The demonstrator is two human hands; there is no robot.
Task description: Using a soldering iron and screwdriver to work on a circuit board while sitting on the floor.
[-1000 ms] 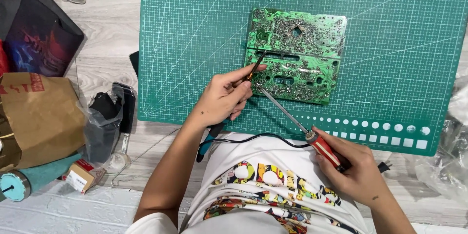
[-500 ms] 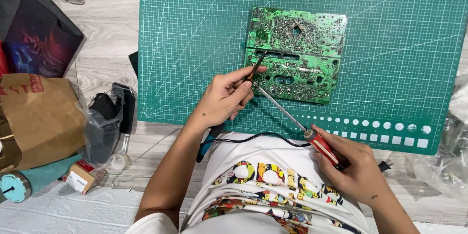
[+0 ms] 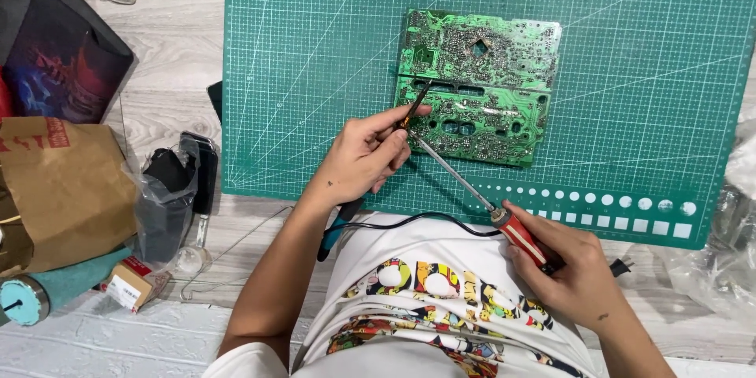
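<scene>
From the head view I see a green printed circuit board point(image 3: 480, 87), solder side up and cut with several slots and holes, lying flat on a green gridded cutting mat point(image 3: 315, 71) that covers most of the pale wood-grain tabletop point(image 3: 181, 71). My left hand point(image 3: 362, 159) sits just off the board's lower left corner, its fingers point(image 3: 394, 122) pinched narrowly around a slim dark-handled tool point(image 3: 416, 104) whose tip slants up onto the board's left edge beside a long slot. My right hand point(image 3: 579, 276) is well below the board, off the mat's near edge and over my printed white shirt point(image 3: 425, 307); its fingers are wrapped around the red handle of a long-shafted screwdriver point(image 3: 472, 189), whose steel shaft runs up and left across the mat to end just beside the left fingers at the board's lower left corner. I cannot tell whether that tip touches the board or only the fingers. A black cable point(image 3: 409, 220) curves along the mat's near edge below the left wrist, next to a teal-handled tool point(image 3: 335, 228) partly hidden under that forearm. Well left of the board, off the mat, lie a brown paper bag point(image 3: 59, 181), a clear plastic bag holding dark items point(image 3: 169, 189) and a teal roll point(image 3: 47, 295).
</scene>
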